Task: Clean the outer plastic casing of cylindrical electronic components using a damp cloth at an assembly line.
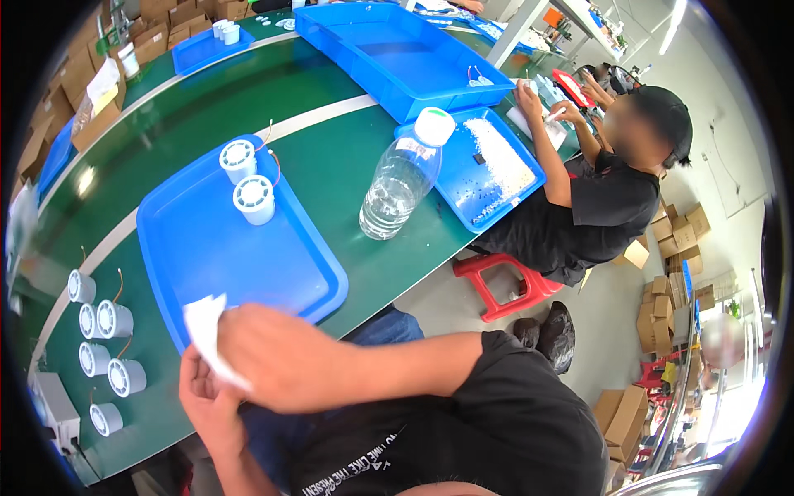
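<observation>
White paper slip (205, 329) at near corner of blue tray (248, 248), long axis toward the tray. Right hand (273, 364) clamped on its lower end; left hand (207, 405) just below, fingers curled, grip unclear.

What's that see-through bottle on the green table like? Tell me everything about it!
The bottle is clear plastic with a wide white screw cap, which is on. It has a pale label near the shoulder and ridges around its lower body. It looks nearly empty, though any clear liquid inside is hard to tell. It stands on the green table, appearing tilted by the lens, between the near blue tray and a smaller blue tray holding small white bits, whose corner its top overlaps in the picture. No hand touches it.
</observation>
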Tool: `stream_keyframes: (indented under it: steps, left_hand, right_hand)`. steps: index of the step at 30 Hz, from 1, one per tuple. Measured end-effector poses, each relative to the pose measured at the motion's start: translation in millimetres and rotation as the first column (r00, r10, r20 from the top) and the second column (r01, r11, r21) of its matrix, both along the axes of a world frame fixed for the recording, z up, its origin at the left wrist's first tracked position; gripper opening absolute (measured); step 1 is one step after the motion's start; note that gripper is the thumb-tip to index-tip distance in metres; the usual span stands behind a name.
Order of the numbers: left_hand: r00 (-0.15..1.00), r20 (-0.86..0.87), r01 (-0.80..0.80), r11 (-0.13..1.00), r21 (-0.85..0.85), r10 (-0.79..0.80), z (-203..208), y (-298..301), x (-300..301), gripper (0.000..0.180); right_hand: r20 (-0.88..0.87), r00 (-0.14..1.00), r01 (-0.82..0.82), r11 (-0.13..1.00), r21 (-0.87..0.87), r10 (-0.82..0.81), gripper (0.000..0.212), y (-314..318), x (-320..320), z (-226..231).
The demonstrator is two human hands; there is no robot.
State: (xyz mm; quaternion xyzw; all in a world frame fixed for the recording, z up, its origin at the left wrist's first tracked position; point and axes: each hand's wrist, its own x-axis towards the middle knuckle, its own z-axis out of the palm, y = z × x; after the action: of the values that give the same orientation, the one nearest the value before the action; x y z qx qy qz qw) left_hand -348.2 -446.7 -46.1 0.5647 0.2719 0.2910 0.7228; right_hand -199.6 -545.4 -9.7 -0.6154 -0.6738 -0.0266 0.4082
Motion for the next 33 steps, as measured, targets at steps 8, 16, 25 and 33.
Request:
stream_keyframes:
  steps: [8, 16, 25, 33]
  left_hand:
    - [0.999, 0.031, 0.022, 0.982, 0.187, -0.028, 22.2, -12.3, -6.6, 0.074]
    - [0.997, -0.069, -0.03, 0.999, 0.015, 0.031, 32.7, -18.2, 12.9, 0.068]
    - [0.991, -0.124, -0.031, 0.988, 0.152, 0.05, 21.4, -8.4, -11.5, 0.075]
    - [0.989, 0.109, 0.002, 0.76, 0.65, -0.096, 6.7, -9.5, -6.4, 0.063]
  right_hand:
    - [-0.68, 0.73, -0.434, 0.817, -0.38, 0.072, 0.044, 4.5, 33.6, 20.3]
    - [-0.069, 0.998, 0.005, 0.991, 0.133, 0.004, 0.032, 17.5, 23.2, -6.5]
    - [-0.19, 0.973, -0.154, 0.983, -0.101, 0.133, 0.04, 3.0, 11.2, 15.6]
    - [-0.709, 0.705, -0.216, 0.952, -0.218, -0.002, 0.043, 10.6, 50.7, 5.1]
